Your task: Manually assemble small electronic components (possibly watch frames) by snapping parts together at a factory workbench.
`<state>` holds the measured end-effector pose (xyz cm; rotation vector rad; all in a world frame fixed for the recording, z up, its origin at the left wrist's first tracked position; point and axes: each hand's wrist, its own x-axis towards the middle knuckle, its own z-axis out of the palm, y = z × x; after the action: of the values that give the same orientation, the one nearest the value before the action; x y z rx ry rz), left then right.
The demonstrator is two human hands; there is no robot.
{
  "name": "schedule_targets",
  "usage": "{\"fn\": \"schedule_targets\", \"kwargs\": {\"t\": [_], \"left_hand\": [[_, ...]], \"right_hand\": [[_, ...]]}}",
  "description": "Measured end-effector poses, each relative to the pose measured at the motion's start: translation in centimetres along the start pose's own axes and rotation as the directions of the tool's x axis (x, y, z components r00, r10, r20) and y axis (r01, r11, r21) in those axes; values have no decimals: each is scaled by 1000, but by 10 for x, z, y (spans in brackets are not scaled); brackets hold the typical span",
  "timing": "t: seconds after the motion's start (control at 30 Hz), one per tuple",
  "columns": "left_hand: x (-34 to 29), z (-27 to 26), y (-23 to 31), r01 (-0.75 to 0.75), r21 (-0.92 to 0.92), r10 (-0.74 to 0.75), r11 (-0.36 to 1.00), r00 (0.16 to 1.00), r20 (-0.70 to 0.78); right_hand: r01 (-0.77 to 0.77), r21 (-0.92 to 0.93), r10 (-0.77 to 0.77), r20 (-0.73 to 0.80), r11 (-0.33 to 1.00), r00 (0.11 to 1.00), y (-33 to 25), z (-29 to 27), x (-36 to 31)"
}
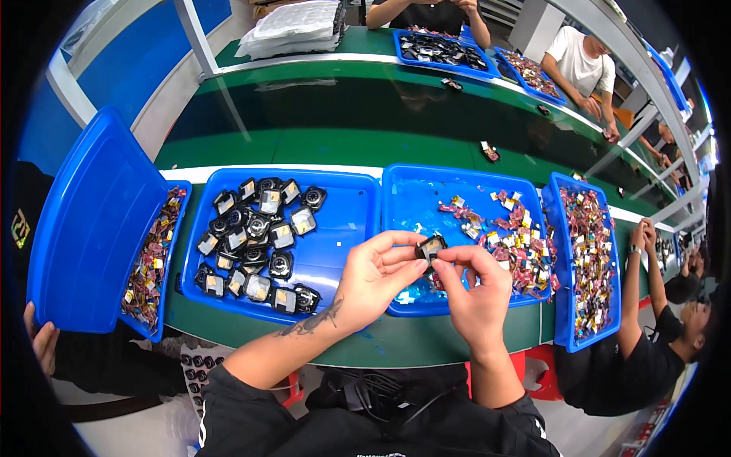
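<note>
1. Small black squarish housing (432, 248) is pinched by bare left hand (386, 268) and bare right hand (477, 286), fingertips nearly closed, above blue rectangular plastic tray (406, 199).
2. Housing's edges are partly covered; inner detail is unresolved.

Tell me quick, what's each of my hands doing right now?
Left hand: closed, holding a small black housing.
Right hand: thumb and forefinger at the same housing; cannot tell whether they grip it.

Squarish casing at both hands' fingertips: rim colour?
Black rim on the squarish casing; head view shows it best.
</note>
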<state>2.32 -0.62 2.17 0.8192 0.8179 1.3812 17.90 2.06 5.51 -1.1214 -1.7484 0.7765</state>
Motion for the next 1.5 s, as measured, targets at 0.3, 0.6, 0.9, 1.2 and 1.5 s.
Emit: {"fn": "schedule_targets", "kwargs": {"t": [0.3,0.6,0.9,1.2,1.5], "left_hand": [[-1,0,-1,-57,60,50,997,993,107],[-1,0,0,-95,101,82,990,988,129],[-4,0,-5,-117,113,102,987,986,131],[-6,-2,-3,-104,139,80,985,983,167],[-1,7,-3,-164,27,163,986,985,50]], "right_hand": [[67,-73,-65,37,995,997,-9,-8,6],[49,5,-49,68,999,996,-4,-8,8],[50,-30,-47,97,998,994,-5,-10,8],[188,-292,-172,82,938,982,-12,-26,6],[2,239,0,-8,971,1000,5,-16,5]]}}
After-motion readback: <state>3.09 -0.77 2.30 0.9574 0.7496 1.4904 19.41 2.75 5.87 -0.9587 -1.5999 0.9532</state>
